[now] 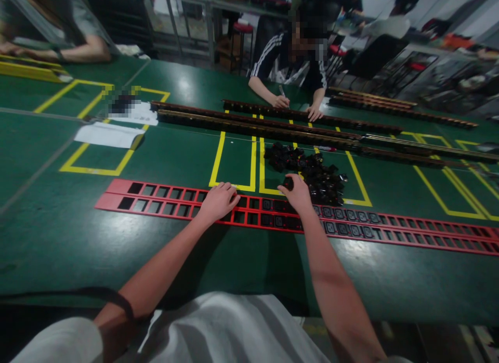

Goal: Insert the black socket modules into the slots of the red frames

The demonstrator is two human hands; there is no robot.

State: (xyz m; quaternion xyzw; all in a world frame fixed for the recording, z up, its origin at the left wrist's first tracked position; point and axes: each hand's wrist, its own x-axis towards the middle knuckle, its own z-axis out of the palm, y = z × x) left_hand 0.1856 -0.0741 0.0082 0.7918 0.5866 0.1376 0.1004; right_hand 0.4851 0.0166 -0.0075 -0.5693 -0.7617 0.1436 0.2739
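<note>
Red strip (pixel 115 188) (slotted), squarish black sockets (pixel 330 228)

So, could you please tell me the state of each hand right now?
Left hand: open, resting on the red strip.
Right hand: closed, holding a black socket.

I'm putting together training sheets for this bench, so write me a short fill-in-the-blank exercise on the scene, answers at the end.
1. The left hand rests on a long red frame whose openings run lengthwise in ____ rows.
2. The right hand holds a small part coloured ____.
3. The pile of loose parts lies nearer to the ____ hand.
4. The tape marking the green table is ____.

Missing words: two; black; right; yellow.
</note>
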